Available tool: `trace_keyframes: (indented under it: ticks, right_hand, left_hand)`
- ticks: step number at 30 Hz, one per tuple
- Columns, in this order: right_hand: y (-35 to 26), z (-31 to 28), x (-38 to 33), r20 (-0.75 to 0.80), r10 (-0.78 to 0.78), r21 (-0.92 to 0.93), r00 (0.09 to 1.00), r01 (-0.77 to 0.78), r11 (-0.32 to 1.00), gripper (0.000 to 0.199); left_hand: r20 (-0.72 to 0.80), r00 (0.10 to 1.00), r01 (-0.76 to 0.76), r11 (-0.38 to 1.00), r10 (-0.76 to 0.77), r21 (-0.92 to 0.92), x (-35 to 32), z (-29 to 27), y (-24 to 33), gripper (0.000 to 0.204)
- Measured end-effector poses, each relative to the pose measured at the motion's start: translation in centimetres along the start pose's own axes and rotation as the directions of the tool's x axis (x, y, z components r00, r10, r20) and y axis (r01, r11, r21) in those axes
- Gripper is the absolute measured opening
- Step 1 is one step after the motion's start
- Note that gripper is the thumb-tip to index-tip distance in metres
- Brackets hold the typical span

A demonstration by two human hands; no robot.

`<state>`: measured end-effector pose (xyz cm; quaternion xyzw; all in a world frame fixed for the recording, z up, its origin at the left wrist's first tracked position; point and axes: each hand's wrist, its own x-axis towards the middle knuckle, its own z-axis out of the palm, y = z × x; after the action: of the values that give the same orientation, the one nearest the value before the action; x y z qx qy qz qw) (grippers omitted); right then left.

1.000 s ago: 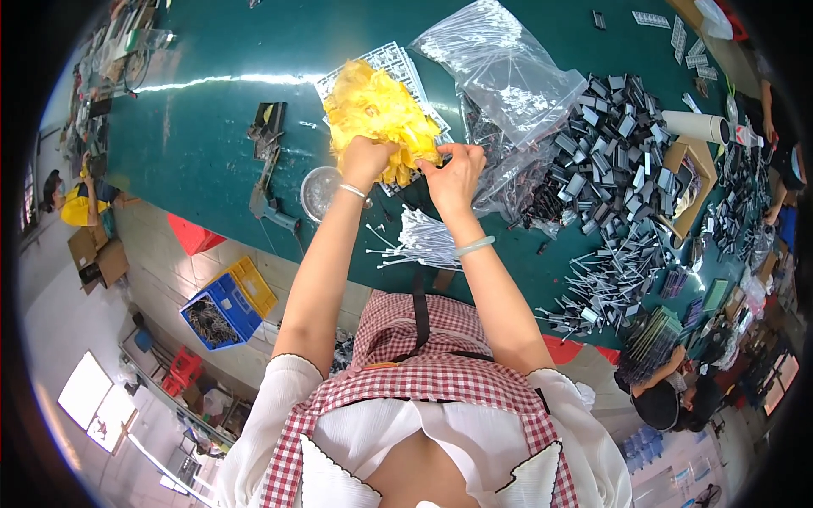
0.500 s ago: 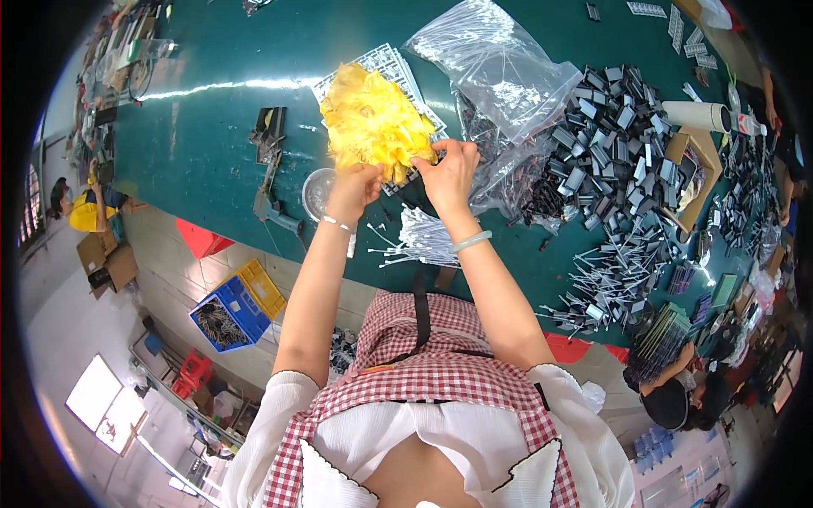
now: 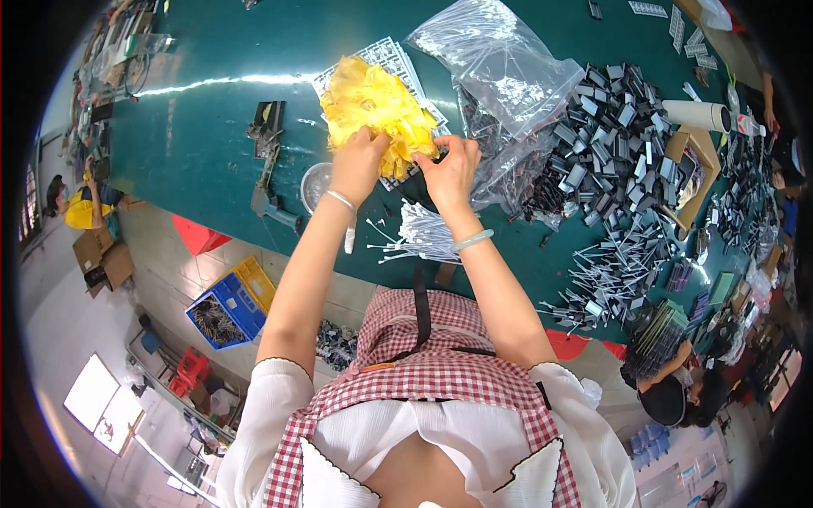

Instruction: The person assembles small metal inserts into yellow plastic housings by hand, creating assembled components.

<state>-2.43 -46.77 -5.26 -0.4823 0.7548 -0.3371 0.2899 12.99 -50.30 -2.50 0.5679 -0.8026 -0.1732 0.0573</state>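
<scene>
A heap of thin, crinkled yellow pieces point(image 3: 373, 102) lies on white grid-like frames point(image 3: 385, 57) on the green table. My left hand point(image 3: 360, 161) is closed on the heap's near edge, fingertips sunk into the yellow pieces. At the heap's right near corner, my right hand point(image 3: 451, 172) pinches its edge between thumb and fingers. What exactly each pinch holds is partly hidden. Below my right hand, a bundle of white cables point(image 3: 419, 233) lies near the table's front edge. Beside my left wrist stands a clear round dish point(image 3: 315, 188).
A pistol-shaped tool point(image 3: 273, 207) lies to the left. Clear bags of white-tipped cables point(image 3: 500, 68) and a pile of small black parts point(image 3: 610, 144) spread to the right, with an open cardboard box point(image 3: 716, 173) beyond. A blue crate point(image 3: 224, 313) stands on the floor.
My left hand has moved up and slightly right, further onto the yellow heap. The heap's near part has shifted a little; my right hand stays nearly in place.
</scene>
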Motion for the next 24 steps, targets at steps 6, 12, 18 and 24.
trace_keyframes:
  ticks: [6,12,18,24]
  right_hand:
    - [0.0,0.0,0.0,0.012,0.012,-0.005,1.0,-0.012,1.0,0.041]
    - [0.1,0.1,-0.1,0.01,0.002,0.01,1.0,-0.002,1.0,0.041]
    - [0.4,-0.9,-0.8,-0.045,-0.016,0.056,0.999,0.019,0.998,0.035]
    - [-3.6,-5.5,-4.9,0.087,0.056,0.347,0.995,-0.083,0.934,0.026]
  left_hand:
    - [0.132,0.991,0.024,0.995,-0.037,0.096,-0.1,-0.1,-1.2,0.02]
    - [0.414,0.847,0.402,0.912,-0.335,-0.084,-1.7,-1.4,-2.0,0.024]
    - [0.718,0.695,0.711,-0.104,-0.053,-0.696,-6.6,-3.6,-0.9,0.027]
    - [0.434,0.901,0.388,-0.443,-0.002,-0.808,-7.9,-4.7,2.7,0.032]
